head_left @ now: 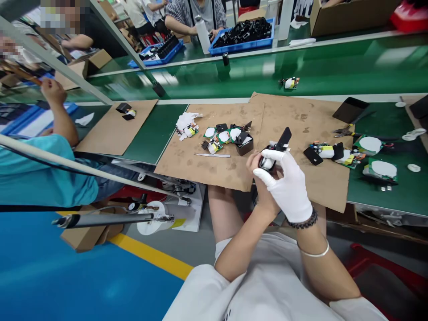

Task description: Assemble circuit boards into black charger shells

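A small black plastic housing (267, 162) with a white part inside it is held over the cardboard, close in front of my body. My bare left hand (265, 191) is wrapped round it from the left and below. In a white glove, my right hand (291, 185) pinches the housing between thumb and forefinger. A black flat panel (284, 137) sticks up behind the gloved fingers; whether it is joined to the housing is hidden. Left of my hands, several circuit boards with round white pads (224, 136) lie beside an open black case (245, 145).
Pliers (344, 131), more boards (380, 170) and a black cover (350, 109) lie to the right. White tweezers (212, 155) and a crumpled white glove (186, 122) lie left. Beyond runs a green conveyor (200, 85) carrying one board. A co-worker in a turquoise shirt (47, 171) sits left.
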### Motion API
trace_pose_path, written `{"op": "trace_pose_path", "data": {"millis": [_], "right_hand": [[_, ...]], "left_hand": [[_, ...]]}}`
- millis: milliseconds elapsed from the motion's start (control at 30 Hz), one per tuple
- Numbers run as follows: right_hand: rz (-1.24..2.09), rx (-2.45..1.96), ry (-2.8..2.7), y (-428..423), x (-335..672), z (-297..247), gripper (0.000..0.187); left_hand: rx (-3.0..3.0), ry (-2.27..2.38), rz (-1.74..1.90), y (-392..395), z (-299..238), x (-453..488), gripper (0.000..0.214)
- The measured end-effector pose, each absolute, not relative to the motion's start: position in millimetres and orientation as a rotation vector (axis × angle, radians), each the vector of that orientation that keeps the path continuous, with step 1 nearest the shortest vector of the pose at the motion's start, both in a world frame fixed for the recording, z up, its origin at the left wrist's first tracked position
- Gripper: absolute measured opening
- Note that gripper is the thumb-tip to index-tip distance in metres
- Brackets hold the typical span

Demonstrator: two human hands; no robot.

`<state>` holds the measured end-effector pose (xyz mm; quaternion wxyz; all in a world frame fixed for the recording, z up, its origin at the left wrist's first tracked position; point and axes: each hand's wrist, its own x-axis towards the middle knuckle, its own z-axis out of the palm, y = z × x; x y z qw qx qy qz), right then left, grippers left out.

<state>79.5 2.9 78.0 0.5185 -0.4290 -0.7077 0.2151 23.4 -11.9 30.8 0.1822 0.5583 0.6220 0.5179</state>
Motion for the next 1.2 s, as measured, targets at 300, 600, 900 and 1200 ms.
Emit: {"op": "trace_pose_path", "data": {"millis": [300, 600, 900, 1200], "right_hand": [[0.420, -1.228, -2.002, 31, 131, 49, 0.038], [0.011, -1.299, -1.988, 30, 135, 58, 0.033], [-0.094, -1.331, -1.976, 18, 157, 53, 0.025], [0.581, -1.359, -1.523, 18, 153, 38, 0.027]], "left_hand": [[2.119, 1.571, 0.906, -20, 41, -21, 0.032], [2.210, 1.697, 1.388, -2, 20, -50, 0.022], [2.296, 1.847, 1.522, 4, -3, -43, 0.023], [2.261, 1.882, 1.485, 4, -4, -42, 0.023]]}}
